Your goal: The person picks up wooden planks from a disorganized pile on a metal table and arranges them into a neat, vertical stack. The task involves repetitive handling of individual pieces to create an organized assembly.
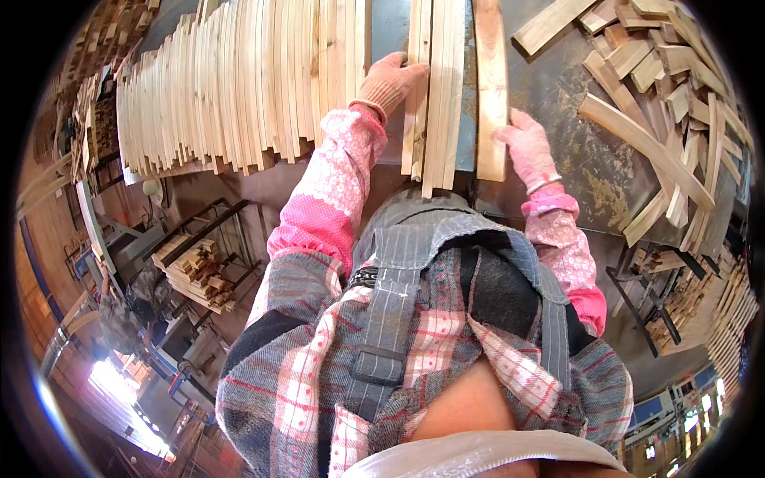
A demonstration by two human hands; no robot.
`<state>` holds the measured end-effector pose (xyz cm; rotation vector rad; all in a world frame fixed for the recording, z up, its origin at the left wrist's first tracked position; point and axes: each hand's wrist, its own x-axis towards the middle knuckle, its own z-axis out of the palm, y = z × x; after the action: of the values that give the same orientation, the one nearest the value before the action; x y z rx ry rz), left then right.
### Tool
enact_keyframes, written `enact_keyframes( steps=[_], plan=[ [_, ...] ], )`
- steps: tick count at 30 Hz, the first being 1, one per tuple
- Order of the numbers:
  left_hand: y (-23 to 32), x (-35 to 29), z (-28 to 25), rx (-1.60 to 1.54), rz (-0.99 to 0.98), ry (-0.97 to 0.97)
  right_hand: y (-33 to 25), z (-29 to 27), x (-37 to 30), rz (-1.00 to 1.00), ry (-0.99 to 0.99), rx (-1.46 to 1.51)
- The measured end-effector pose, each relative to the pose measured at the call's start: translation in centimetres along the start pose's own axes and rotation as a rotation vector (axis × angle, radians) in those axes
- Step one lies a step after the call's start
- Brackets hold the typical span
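Both my hands wear light pink gloves, with pink patterned sleeve covers up the forearms. My left hand (389, 84) rests palm down, fingers apart, at the left edge of a few narrow wooden strips (443, 103) lying lengthwise on the table. Its thumb touches the nearest strip. With my right hand (529, 150) I grip the right edge of a wider wooden board (490, 88), near its close end; the fingertips are partly hidden. A bluish gap separates this board from the narrow strips.
A long row of wooden strips (231, 88) stands side by side at the left of the metal table (558, 135). Loose offcuts (645, 72) lie heaped at the right, one long piece (649, 151) jutting toward me. Below left, a rack holds stacked wood (195, 271).
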<state>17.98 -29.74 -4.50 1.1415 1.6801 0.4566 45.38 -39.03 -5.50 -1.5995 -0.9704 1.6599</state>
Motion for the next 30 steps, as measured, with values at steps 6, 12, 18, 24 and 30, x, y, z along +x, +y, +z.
enact_keyframes(
  steps=[6,12,18,24,30],
  plan=[
    [0.2,-0.5,0.2,-0.011,0.018,-0.115,-0.8,-3.2,-2.7,0.019,0.112,0.237],
    [1.0,0.1,-0.5,0.172,-0.118,-0.060,1.3,-5.1,-3.3,0.013,0.083,0.377],
    [0.5,-0.9,-0.5,-0.034,-0.084,-0.016,1.3,-0.1,-2.8,-0.084,0.197,-0.471],
    [0.3,-1.1,-2.1,-0.327,-0.041,-0.074,-4.1,5.6,-2.4,0.190,-0.206,-1.075],
    [-0.9,-0.6,-2.5,-0.627,0.019,-0.110,-10.4,11.2,-2.2,0.218,-0.191,-0.794]
  ],
)
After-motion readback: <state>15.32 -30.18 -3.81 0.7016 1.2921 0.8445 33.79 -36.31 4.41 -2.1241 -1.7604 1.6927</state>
